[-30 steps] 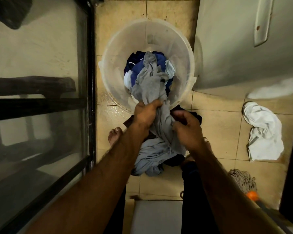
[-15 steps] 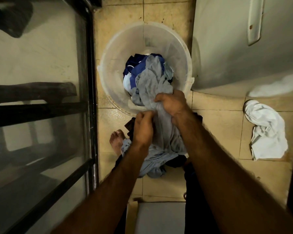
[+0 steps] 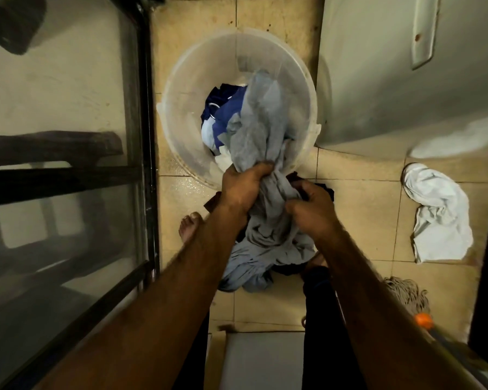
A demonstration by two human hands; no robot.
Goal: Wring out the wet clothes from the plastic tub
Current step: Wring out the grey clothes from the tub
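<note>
We clench the grey garment (image 3: 261, 142) with left hand (image 3: 241, 185) and right hand (image 3: 312, 211) at the tub (image 3: 181, 130) near rim

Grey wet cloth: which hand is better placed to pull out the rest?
Probably left: the left hand grips the grey wet cloth at the rim of the clear plastic tub; the right hand grips it farther back.

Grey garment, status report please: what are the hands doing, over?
Left hand and right hand both gripping the grey garment. One end in the plastic tub, other end hanging below the hands. Blue clothes under it; nothing in the way.
</note>
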